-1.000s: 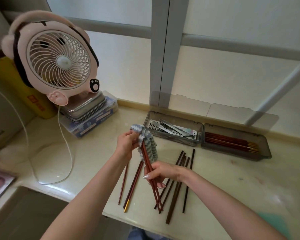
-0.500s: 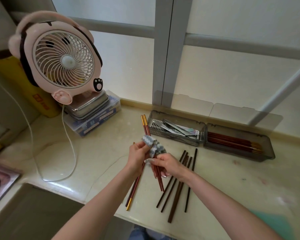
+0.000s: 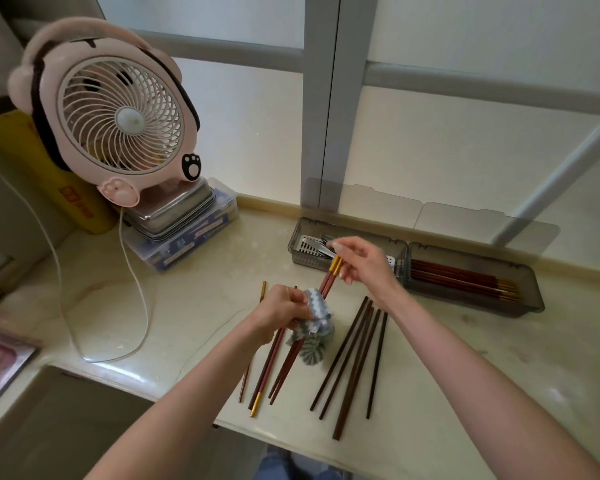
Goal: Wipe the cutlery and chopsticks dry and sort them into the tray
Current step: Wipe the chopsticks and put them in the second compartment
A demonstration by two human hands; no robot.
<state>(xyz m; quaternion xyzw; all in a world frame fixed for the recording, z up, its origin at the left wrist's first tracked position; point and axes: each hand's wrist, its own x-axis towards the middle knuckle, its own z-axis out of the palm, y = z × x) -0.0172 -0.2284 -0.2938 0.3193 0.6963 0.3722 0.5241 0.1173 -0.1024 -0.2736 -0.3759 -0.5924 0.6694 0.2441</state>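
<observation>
Over the counter (image 3: pixel 205 289), the left hand (image 3: pixel 281 315) grips the cloth (image 3: pixel 314 327) around a chopstick pair (image 3: pixel 328 284); the right hand (image 3: pixel 364 263) pinches its gold ends. Squeeze the cloth firmly, draw the pair out full-length, then lay it in the right compartment of the tray (image 3: pixel 465 301).

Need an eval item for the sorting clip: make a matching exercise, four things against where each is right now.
Things:
1. striped cloth
2. gold-tipped chopstick pair
3. metal cutlery
4. dark chopsticks

Places:
A. in the left tray compartment
B. loose on the counter
C. bunched in the left hand
D. gold ends pinched by the right hand

Pairs: 1-C, 2-D, 3-A, 4-B
</observation>
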